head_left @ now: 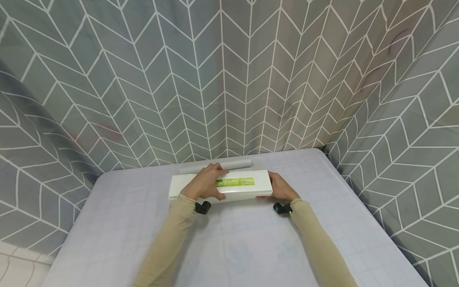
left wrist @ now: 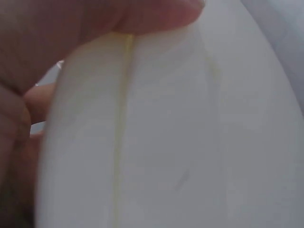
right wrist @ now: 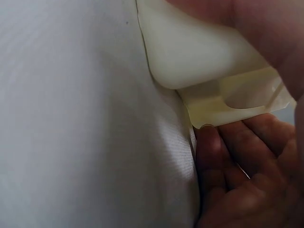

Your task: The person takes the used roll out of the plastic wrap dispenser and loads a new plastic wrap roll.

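Note:
A long white cardboard box with a yellow-green label lies across the far part of the table. My left hand grips it left of the label, thumb on the near side and fingers over the far edge. In the left wrist view that thumb presses the box's white side, beside a thin seam. My right hand holds the box's right end. Close up in the right wrist view, an end flap with a rounded cut-out stands away from the box, and fingertips touch its edge.
Just behind the box lies a white roll, parallel to it on the pale table cover. Grey curtains with white zigzag lines hang along the table's back and right side.

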The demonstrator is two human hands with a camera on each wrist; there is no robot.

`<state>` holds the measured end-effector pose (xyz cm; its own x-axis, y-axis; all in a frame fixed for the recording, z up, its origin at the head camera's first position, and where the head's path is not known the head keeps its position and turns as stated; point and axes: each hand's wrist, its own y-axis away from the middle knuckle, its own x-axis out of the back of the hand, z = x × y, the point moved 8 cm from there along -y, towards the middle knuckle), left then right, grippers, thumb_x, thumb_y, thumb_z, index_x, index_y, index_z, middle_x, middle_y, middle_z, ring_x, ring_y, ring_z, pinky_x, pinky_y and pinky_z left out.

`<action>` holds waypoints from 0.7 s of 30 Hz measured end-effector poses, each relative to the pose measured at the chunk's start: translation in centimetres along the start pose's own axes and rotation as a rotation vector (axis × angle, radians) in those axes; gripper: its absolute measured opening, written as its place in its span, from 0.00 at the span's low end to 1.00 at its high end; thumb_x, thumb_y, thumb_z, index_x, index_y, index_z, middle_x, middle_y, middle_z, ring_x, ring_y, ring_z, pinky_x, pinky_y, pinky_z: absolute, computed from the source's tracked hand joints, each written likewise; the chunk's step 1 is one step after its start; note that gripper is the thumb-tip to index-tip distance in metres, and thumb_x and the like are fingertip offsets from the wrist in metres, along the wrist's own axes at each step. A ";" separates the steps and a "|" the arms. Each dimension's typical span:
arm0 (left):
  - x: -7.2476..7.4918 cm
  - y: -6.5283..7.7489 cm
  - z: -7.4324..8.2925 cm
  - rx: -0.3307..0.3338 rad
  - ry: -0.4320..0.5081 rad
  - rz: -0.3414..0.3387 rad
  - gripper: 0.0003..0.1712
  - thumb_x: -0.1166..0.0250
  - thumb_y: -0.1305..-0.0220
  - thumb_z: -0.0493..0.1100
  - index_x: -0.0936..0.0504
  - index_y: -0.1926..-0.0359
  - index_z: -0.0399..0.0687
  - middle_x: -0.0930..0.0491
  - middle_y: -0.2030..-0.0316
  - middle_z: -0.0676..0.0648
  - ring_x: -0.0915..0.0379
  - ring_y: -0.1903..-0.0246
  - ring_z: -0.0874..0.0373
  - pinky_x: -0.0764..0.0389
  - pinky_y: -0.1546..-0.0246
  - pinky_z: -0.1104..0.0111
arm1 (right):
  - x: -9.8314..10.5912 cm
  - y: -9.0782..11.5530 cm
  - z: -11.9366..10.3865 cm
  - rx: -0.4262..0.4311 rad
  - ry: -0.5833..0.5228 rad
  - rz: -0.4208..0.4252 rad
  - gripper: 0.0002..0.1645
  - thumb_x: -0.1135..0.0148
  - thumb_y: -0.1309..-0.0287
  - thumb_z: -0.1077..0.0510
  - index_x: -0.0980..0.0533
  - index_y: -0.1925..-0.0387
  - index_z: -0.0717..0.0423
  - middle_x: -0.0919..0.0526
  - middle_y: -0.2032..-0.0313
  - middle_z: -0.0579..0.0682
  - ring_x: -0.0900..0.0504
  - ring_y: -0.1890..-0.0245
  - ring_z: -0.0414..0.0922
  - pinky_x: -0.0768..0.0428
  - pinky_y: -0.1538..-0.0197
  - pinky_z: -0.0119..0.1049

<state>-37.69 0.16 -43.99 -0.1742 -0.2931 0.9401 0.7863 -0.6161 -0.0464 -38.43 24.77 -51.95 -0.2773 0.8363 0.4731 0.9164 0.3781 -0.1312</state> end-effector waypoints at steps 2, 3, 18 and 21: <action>0.0 0.1 0.1 -0.002 0.011 0.001 0.53 0.13 0.53 0.52 0.24 0.26 0.47 0.23 0.38 0.44 0.29 0.36 0.47 0.27 0.32 0.50 | 0.0 0.0 -0.1 0.005 0.016 0.005 0.51 0.10 0.61 0.64 0.25 0.33 0.65 0.14 0.41 0.60 0.17 0.44 0.48 0.21 0.35 0.48; 0.0 0.1 0.1 -0.001 0.011 0.004 0.53 0.13 0.54 0.52 0.24 0.26 0.47 0.23 0.39 0.44 0.29 0.36 0.47 0.27 0.32 0.50 | 0.0 -0.1 0.0 0.007 0.020 0.007 0.51 0.10 0.61 0.64 0.25 0.33 0.65 0.14 0.41 0.59 0.17 0.44 0.47 0.21 0.35 0.47; 0.2 0.2 -0.7 0.020 0.009 0.019 0.54 0.13 0.53 0.53 0.24 0.26 0.43 0.24 0.38 0.43 0.30 0.36 0.45 0.27 0.32 0.47 | -0.2 -0.3 0.6 -0.014 -0.069 -0.033 0.56 0.09 0.64 0.63 0.27 0.29 0.58 0.15 0.39 0.54 0.18 0.44 0.45 0.22 0.38 0.34; -0.1 0.0 -0.9 0.030 0.007 0.005 0.54 0.13 0.52 0.53 0.26 0.25 0.44 0.24 0.37 0.43 0.30 0.35 0.44 0.28 0.30 0.47 | -0.2 -0.3 0.5 -0.019 -0.075 -0.041 0.56 0.09 0.64 0.63 0.27 0.29 0.58 0.15 0.38 0.54 0.18 0.43 0.46 0.22 0.38 0.33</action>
<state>-38.15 -0.48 -44.35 -0.1740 -0.3014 0.9375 0.8049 -0.5920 -0.0409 -38.79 24.73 -52.48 -0.3345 0.8480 0.4110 0.9091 0.4053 -0.0962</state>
